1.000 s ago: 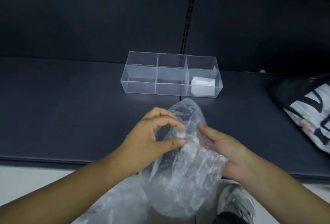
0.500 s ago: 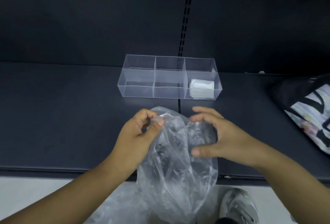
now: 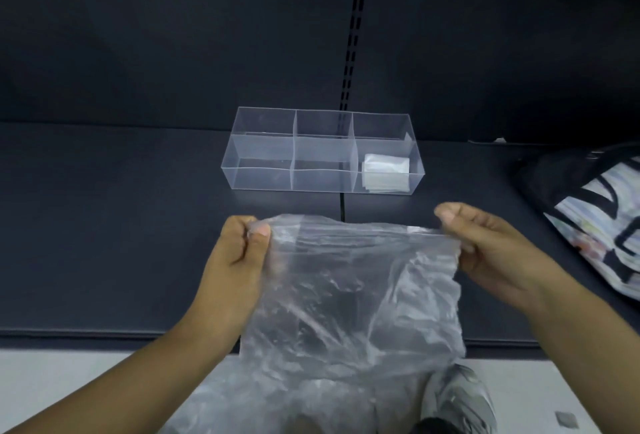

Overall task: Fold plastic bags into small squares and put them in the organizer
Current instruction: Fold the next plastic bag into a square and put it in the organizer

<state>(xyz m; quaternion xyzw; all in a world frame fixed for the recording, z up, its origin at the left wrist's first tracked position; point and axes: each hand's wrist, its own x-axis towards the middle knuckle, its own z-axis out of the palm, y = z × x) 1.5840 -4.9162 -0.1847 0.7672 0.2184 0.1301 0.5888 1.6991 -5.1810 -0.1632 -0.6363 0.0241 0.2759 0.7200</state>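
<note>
A clear, crinkled plastic bag (image 3: pixel 349 295) hangs stretched flat between my hands above the front of the dark shelf. My left hand (image 3: pixel 239 257) pinches its top left corner; my right hand (image 3: pixel 491 253) pinches its top right corner. Beyond the bag stands a clear organizer (image 3: pixel 263 174) with several compartments. A folded white bag square (image 3: pixel 386 174) lies in its front right compartment; the other compartments look empty.
The dark shelf (image 3: pixel 104 243) ends at a front edge near the bag's lower part. A black and patterned bag (image 3: pixel 595 212) lies at the right. More clear plastic (image 3: pixel 263 406) and a grey shoe (image 3: pixel 457 399) are below on the pale floor.
My hands moved apart, pulling the bunched bag open into a flat sheet. The left hand went left, the right hand went right along the top edge.
</note>
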